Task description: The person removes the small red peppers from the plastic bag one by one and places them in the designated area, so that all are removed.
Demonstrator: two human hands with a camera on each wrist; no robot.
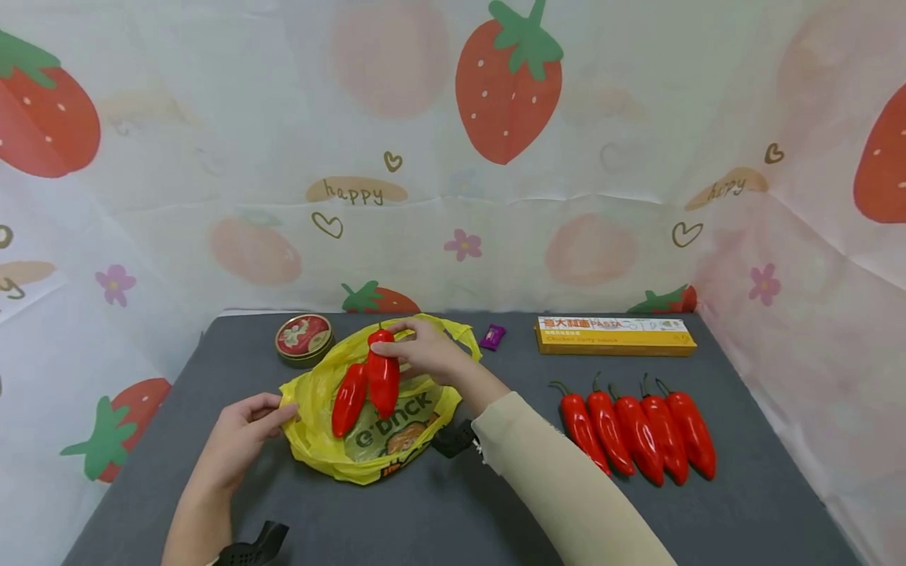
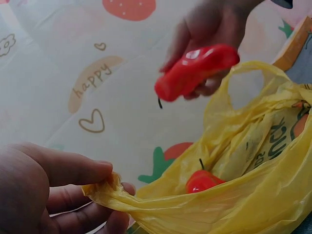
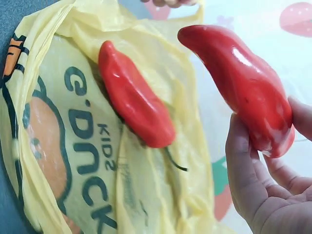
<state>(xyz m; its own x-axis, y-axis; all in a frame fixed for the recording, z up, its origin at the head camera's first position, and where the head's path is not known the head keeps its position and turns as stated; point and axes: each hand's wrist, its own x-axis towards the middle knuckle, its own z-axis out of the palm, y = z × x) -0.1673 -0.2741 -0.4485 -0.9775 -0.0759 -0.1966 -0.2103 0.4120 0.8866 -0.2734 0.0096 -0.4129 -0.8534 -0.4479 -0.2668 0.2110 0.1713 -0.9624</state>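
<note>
A yellow plastic bag point(image 1: 311, 448) lies spread open on the dark table. My left hand point(image 1: 244, 440) pinches its left rim between thumb and fingers, as the left wrist view shows close up point(image 2: 63, 190). Above the bag my right hand point(image 1: 432, 354) holds a red chili pepper point(image 1: 383, 377) near its stem end, tip pointing down. Another red pepper point(image 1: 349, 401) rests inside the bag; the right wrist view shows this pepper point(image 3: 136, 97) whole, with its dark stem. The held pepper point(image 3: 243, 87) is apart from it there.
Several red peppers point(image 1: 640, 440) lie in a row at the right. Behind them is a yellow pasta box point(image 1: 616, 338). A round tin point(image 1: 304, 338) stands behind the bag's left side, and a small purple packet point(image 1: 492, 337) sits right of the bag. A printed cloth point(image 1: 439, 94) hangs behind the table.
</note>
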